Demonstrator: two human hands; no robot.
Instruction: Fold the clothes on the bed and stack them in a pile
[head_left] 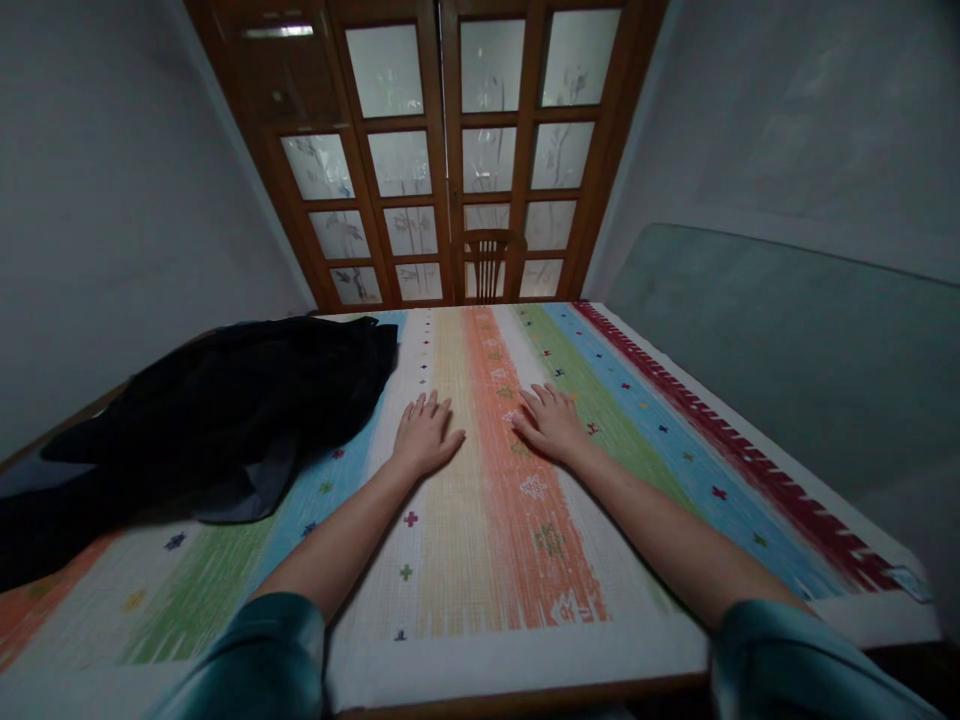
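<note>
My left hand [427, 434] lies flat on the striped tablecloth [480, 520], palm down with its fingers spread, over a white and pale yellow stripe. To its right, my right hand [551, 422] rests the same way on the orange and white stripes. Neither hand holds anything. A crumpled pile of black clothing [247, 400] lies on the cloth left of my left hand, apart from it. Some dark grey fabric [255, 485] shows at the pile's lower edge.
A wooden chair [489, 262] stands beyond the table's far edge. Behind it are wooden doors with glass panes [491, 160]. A large pale green panel [787, 350] leans along the right wall. The table's front edge [525, 693] runs close to me.
</note>
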